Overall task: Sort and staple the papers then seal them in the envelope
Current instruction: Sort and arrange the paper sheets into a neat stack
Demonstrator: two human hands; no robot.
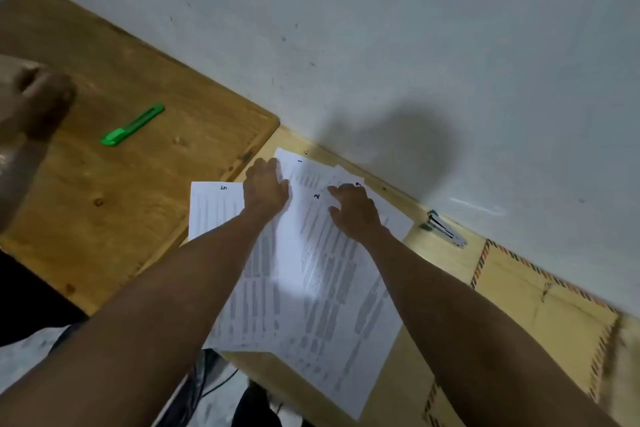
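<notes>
Against the wall, your left hand [265, 189] and right hand [353, 210] press flat, fingers spread, on loose papers [322, 270] overhanging the desk's [436, 255] near edge; they may slide off

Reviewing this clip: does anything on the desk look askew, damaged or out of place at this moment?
Nothing looks damaged or spilled. The numbered papers lie fanned and crooked, not yet squared, with both hands flat on them: left hand, right hand. The stapler and envelope sit untouched by the wall. A green utility knife lies apart on the neighbouring table.
</notes>
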